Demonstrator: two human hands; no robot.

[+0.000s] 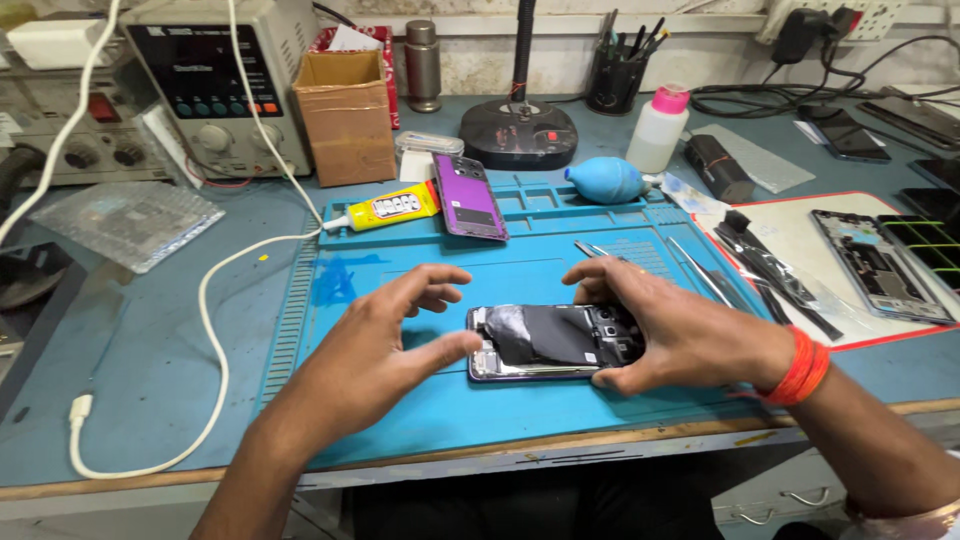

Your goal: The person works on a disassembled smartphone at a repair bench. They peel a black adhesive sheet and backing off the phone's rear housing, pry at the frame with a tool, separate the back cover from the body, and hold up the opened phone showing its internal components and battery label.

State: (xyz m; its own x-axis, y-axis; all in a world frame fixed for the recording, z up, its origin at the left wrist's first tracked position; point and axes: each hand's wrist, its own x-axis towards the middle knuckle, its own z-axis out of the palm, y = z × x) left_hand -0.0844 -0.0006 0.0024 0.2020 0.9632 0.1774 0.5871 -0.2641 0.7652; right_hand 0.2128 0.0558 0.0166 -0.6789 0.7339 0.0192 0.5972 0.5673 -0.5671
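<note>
An opened phone (545,340) with its back cover off lies flat on the blue repair mat (520,420), its black innards facing up. My right hand (680,335) grips the phone's right end, thumb on the near edge and fingers over the far edge. My left hand (385,345) hovers at the phone's left end with fingers spread, its thumb tip touching the phone's left edge. A purple back cover (468,196) lies at the mat's far side beside a yellow glue tube (392,208).
Metal tweezers (592,249) and a thin pry tool (700,270) lie on the mat behind the phone. A blue air blower (605,180), white bottle (660,128), cardboard box (346,115), power supply (220,80), white cable (210,330) and another opened phone (878,265) surround it.
</note>
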